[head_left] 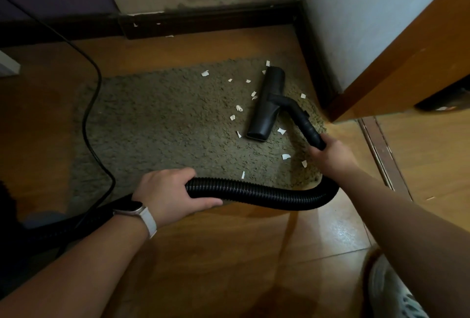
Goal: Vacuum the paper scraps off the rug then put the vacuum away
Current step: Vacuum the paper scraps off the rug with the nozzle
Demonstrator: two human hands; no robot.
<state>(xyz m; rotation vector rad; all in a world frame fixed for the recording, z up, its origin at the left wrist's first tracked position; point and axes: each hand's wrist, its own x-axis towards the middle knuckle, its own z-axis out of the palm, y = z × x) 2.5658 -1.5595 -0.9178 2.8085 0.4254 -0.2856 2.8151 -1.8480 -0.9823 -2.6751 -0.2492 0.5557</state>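
A shaggy grey-green rug lies on the wooden floor. Several white paper scraps are scattered over its right half. The black vacuum floor nozzle rests flat on the rug among the scraps. Its rigid black tube slants down to my right hand, which grips the tube's lower end. The ribbed black hose curves from there leftward along the rug's near edge. My left hand, with a white watch on the wrist, grips that hose. The vacuum body is hidden in the dark at the lower left.
A black power cord trails from the upper left across the rug's left edge. A dark skirting board runs along the back wall. A wooden door stands at the right, beside a floor threshold strip. A shoe shows at the bottom right.
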